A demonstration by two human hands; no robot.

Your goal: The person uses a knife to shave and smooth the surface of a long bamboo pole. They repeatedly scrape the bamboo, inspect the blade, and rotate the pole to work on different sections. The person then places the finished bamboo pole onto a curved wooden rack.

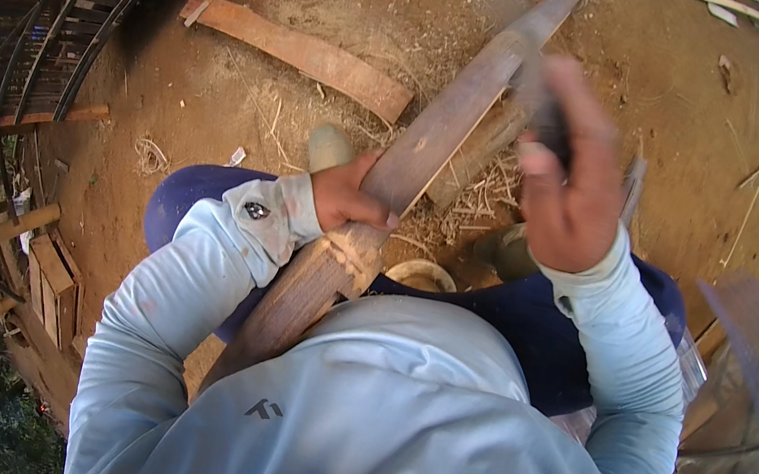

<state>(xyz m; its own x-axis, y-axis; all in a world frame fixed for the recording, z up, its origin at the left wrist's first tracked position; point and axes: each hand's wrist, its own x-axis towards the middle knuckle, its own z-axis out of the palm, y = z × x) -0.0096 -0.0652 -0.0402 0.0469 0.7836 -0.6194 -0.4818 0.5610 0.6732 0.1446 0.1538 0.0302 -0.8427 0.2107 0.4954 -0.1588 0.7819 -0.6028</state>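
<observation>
Left hand (347,193) grip wrapped around brown bamboo pole (445,122) just beyond a node, pole running diagonally from against the torso at lower left to upper right above dirt ground (662,135). Right hand (571,190) grip, motion-blurred, curled on dark tool (553,126), exact kind unclear, beside the pole's far half. Pale shavings (482,202) right of the pole, round container (421,275) nearer the body, curved reddish-brown plank (310,57) on the ground left of the pole
</observation>
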